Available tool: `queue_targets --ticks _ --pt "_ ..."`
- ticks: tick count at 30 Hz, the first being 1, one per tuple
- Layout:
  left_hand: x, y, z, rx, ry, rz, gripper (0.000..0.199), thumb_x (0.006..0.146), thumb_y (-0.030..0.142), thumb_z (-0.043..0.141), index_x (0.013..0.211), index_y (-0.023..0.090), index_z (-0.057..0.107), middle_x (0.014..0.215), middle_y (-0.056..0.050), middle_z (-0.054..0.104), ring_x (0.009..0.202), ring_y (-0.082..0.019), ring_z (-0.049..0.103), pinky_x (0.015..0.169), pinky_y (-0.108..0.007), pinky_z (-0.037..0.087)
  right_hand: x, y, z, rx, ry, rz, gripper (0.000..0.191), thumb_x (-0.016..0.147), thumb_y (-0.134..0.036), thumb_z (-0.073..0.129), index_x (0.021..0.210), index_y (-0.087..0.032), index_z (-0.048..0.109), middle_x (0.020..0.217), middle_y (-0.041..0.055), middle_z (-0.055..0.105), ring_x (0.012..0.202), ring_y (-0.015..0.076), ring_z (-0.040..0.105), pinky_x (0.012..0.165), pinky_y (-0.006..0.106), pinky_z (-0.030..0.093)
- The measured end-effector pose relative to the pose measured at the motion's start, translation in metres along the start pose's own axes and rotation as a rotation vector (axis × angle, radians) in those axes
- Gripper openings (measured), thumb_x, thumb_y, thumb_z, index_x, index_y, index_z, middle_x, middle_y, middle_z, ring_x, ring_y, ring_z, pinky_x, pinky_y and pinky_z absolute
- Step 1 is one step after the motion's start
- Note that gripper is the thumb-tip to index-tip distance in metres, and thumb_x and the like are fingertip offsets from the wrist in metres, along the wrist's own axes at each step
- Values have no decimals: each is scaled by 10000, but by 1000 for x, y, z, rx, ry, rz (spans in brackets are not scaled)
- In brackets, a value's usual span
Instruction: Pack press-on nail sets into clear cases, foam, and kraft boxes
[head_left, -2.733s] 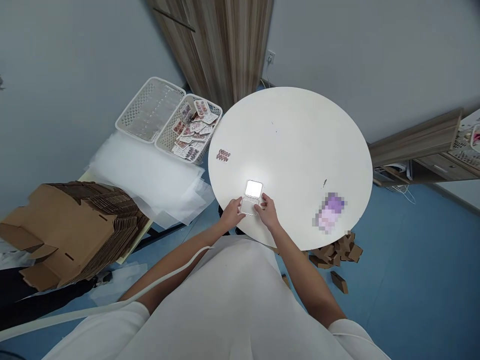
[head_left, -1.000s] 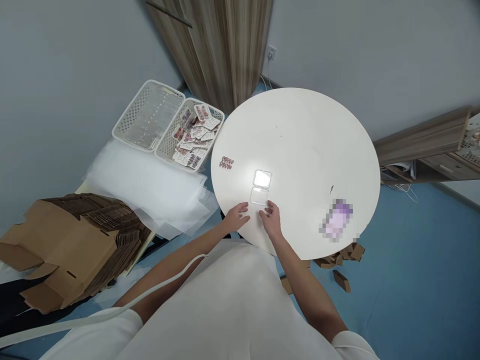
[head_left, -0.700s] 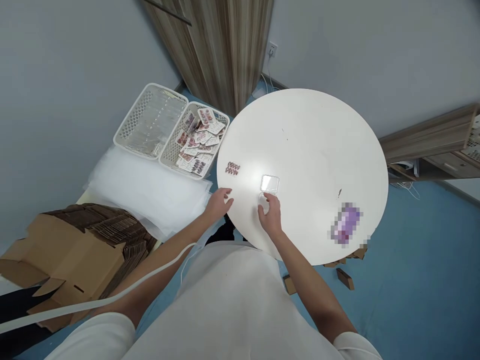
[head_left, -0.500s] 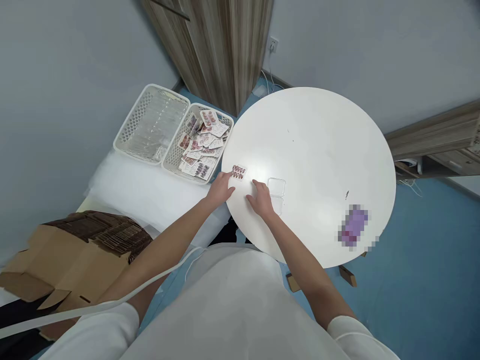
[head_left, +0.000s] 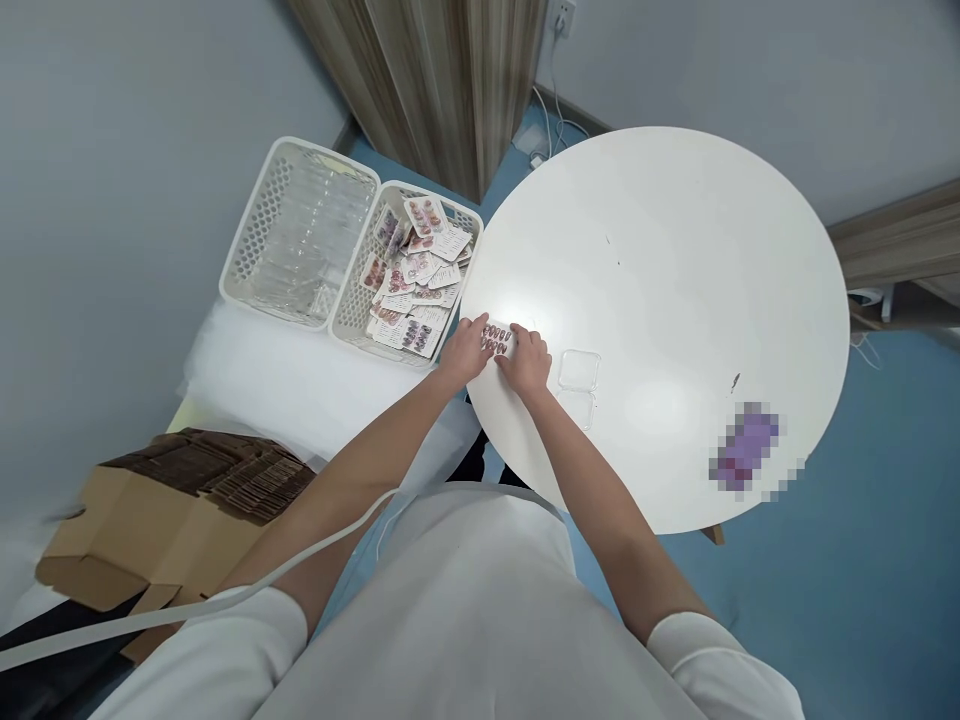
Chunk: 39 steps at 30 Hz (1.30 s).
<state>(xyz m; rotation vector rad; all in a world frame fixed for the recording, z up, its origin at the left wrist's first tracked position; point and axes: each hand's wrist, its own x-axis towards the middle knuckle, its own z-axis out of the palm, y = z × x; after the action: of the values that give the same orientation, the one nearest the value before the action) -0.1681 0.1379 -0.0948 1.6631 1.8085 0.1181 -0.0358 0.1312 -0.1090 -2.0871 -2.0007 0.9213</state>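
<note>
A small white card of dark red press-on nails [head_left: 498, 340] is at the left edge of the round white table [head_left: 675, 260]. My left hand [head_left: 463, 352] grips the card's left side between closed fingers. On its right side, my right hand [head_left: 529, 362] has thumb and fingers closed on the same card. An opened clear plastic case [head_left: 579, 371] lies flat on the tabletop, just right of my right hand and apart from it.
Left of the table stand two white baskets side by side: one basket [head_left: 241, 225] with clear plastic cases, the other basket [head_left: 346, 305] with several nail cards. A cardboard box [head_left: 142, 510] is at lower left. A pixelated purple object [head_left: 748, 447] lies on the table's right side.
My right hand has moved left from beside the clear case to the nail card and taken hold of its right side. My left hand stays at the card. The view has shifted slightly.
</note>
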Motion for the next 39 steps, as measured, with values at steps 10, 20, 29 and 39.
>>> queue_targets --ticks 10,20,29,39 --pt "-7 0 9 -99 165 65 591 684 149 606 1215 201 353 1112 -94 440 943 -221 521 781 -334 437 4 3 1 89 43 -7 512 668 -279 620 1129 -258 398 1033 50 515 953 243 472 760 399 378" --pt "-69 2 35 -158 183 162 615 695 140 582 1253 180 327 1091 -98 489 1006 -244 504 814 -374 447 -61 30 -8 149 14 -292 591 731 -130 504 1286 -171 307 1139 118 482 1031 248 457 837 387 409" --pt "-128 45 81 -254 67 223 629 677 184 618 1242 186 341 1030 -65 511 880 -196 536 768 -347 467 -132 103 -43 88 -46 -347 609 768 -162 504 1325 -177 257 1132 124 499 1029 252 463 817 407 434" --pt "-104 83 90 -170 -34 221 624 657 224 656 1226 210 401 1044 -65 492 875 -203 533 779 -350 446 -113 146 -67 86 -69 -249 670 660 -232 654 1261 -229 357 1172 90 442 1088 262 408 875 408 393"
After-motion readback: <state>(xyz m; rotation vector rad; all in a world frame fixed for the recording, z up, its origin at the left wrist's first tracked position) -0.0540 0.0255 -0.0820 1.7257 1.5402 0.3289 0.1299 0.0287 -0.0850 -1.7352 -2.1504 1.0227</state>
